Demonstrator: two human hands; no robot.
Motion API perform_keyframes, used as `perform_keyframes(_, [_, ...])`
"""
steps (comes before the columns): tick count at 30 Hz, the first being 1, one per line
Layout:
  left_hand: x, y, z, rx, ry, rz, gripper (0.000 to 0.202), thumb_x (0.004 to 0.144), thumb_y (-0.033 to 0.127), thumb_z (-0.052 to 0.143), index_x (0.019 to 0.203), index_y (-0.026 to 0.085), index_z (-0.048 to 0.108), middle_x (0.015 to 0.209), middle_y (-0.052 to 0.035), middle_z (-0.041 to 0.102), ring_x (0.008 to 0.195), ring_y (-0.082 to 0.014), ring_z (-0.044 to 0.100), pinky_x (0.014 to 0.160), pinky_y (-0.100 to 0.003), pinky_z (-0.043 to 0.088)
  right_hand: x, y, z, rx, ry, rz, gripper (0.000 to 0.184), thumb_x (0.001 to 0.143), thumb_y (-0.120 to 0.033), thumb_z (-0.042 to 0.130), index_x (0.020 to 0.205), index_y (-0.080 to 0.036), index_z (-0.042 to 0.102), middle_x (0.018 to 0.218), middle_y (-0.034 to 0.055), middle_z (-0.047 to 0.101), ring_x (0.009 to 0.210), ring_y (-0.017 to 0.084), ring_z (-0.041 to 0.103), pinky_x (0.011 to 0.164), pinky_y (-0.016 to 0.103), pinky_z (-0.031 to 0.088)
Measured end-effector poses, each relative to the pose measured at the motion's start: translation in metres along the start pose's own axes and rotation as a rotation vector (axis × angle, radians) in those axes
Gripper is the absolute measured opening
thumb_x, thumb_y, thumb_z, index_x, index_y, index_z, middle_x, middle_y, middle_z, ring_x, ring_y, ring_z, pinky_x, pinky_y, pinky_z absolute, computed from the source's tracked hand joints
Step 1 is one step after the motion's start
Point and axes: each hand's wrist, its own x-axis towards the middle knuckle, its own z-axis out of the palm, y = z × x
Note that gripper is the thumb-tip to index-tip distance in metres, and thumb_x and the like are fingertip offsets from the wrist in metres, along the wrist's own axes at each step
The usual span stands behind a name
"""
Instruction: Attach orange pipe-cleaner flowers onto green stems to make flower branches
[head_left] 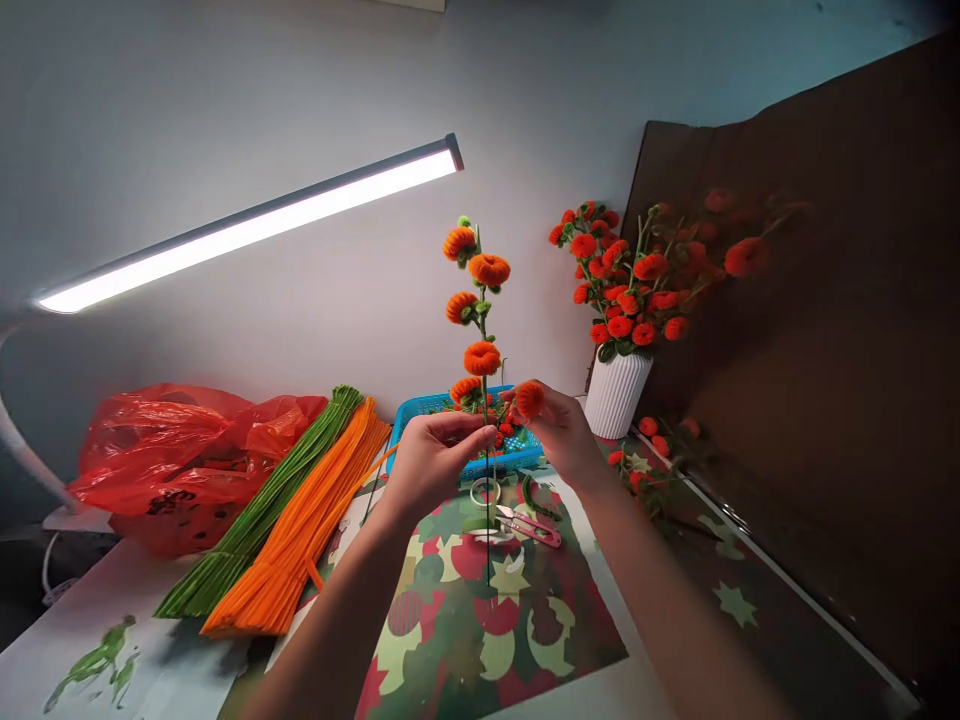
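Note:
An upright green stem (484,320) carries several small orange flowers that look made of pipe cleaner, with little green parts at their bases. My left hand (435,460) is closed on the stem below its lowest flowers, thumb and fingers pinching it. Under the grip the bare dark lower stem hangs over the patterned table cover. To the right, my right hand (562,430) pinches a single orange flower (529,399) close beside the stem. Whether this flower touches the stem, I cannot tell. Behind the hands sits a blue basket (412,408) containing small red flowers and green pieces.
Pink-handled snips (536,527) and a roll of tape (484,491) lie below the hands. Green (262,510) and orange (300,530) pipe cleaner bundles and a red plastic bag (165,460) are left. A white vase (617,395) of red flowers stands right. A lit lamp (262,225) hangs above.

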Motion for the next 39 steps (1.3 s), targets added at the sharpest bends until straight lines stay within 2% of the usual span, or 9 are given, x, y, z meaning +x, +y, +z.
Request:
perform_keyframes(4, [-0.001,0.002,0.001,-0.002,0.020,-0.022,0.018,0.062,0.027,0.076,0.078,0.018,0.076,0.072,-0.0051,0.073,0.066,-0.0165,0.063,0.062,-0.025,0.050,0.001,-0.003,-0.001,0.027,-0.070,-0.025,0.017,0.082,-0.037,0.060,0.090,-0.028,0.072,0.088,0.0016,0.062,0.084,0.018,0.055,0.077,0.033,0.041])
perform_keyframes(10, [-0.003,0.003,0.003,-0.022,0.037,-0.068,0.022,0.057,0.026,0.079,0.077,0.016,0.076,0.067,-0.0047,0.071,0.064,-0.0170,0.062,0.063,-0.027,0.050,0.001,-0.004,-0.002,-0.021,-0.062,-0.047,0.019,0.082,-0.039,0.059,0.089,-0.026,0.071,0.088,0.0026,0.062,0.086,0.019,0.054,0.078,0.033,0.041])
perform_keyframes(17, [-0.003,0.009,0.004,-0.001,0.025,-0.086,0.023,0.060,0.034,0.076,0.071,0.014,0.075,0.059,-0.0032,0.065,0.056,-0.0138,0.056,0.053,-0.024,0.045,0.000,-0.001,0.000,0.050,-0.075,-0.036,0.020,0.081,-0.041,0.060,0.091,-0.027,0.071,0.088,0.0021,0.065,0.088,0.020,0.056,0.081,0.033,0.043])
perform_keyframes(23, [0.001,0.004,0.002,0.000,-0.035,-0.116,0.030,0.061,0.040,0.075,0.074,0.013,0.075,0.057,-0.0008,0.058,0.054,-0.0099,0.046,0.050,-0.022,0.034,0.000,0.004,0.006,0.101,-0.047,0.036,0.022,0.075,-0.043,0.066,0.085,-0.025,0.073,0.086,0.0022,0.065,0.086,0.020,0.057,0.078,0.034,0.045])
perform_keyframes(28, [0.007,-0.010,-0.001,-0.158,-0.105,-0.176,0.028,0.062,0.041,0.075,0.071,0.015,0.075,0.059,-0.0005,0.057,0.053,-0.0080,0.039,0.050,-0.022,0.031,0.000,0.011,0.011,0.198,-0.007,0.098,0.022,0.071,-0.042,0.071,0.084,-0.025,0.074,0.083,0.0014,0.068,0.089,0.021,0.060,0.082,0.036,0.046])
perform_keyframes(31, [0.009,-0.013,0.000,-0.209,-0.113,-0.202,0.027,0.061,0.041,0.076,0.066,0.015,0.073,0.057,0.0000,0.054,0.053,-0.0078,0.037,0.049,-0.021,0.031,0.000,0.013,0.014,0.217,0.010,0.139,0.024,0.068,-0.043,0.072,0.083,-0.025,0.074,0.086,0.0012,0.068,0.088,0.020,0.060,0.082,0.035,0.047])
perform_keyframes(35, [0.009,-0.014,0.001,-0.244,-0.100,-0.201,0.028,0.060,0.041,0.077,0.069,0.015,0.074,0.055,0.0010,0.050,0.052,-0.0072,0.035,0.048,-0.021,0.029,0.000,0.013,0.020,0.278,0.061,0.146,0.022,0.063,-0.042,0.075,0.077,-0.024,0.074,0.092,0.0005,0.066,0.088,0.017,0.059,0.084,0.032,0.048])
perform_keyframes(39, [0.009,-0.014,0.002,-0.271,-0.092,-0.188,0.029,0.059,0.041,0.078,0.068,0.014,0.074,0.051,0.0028,0.045,0.050,-0.0064,0.032,0.046,-0.021,0.027,-0.001,0.012,0.026,0.325,0.084,0.181,0.022,0.060,-0.041,0.077,0.074,-0.024,0.074,0.096,0.0010,0.065,0.092,0.018,0.059,0.082,0.032,0.049])
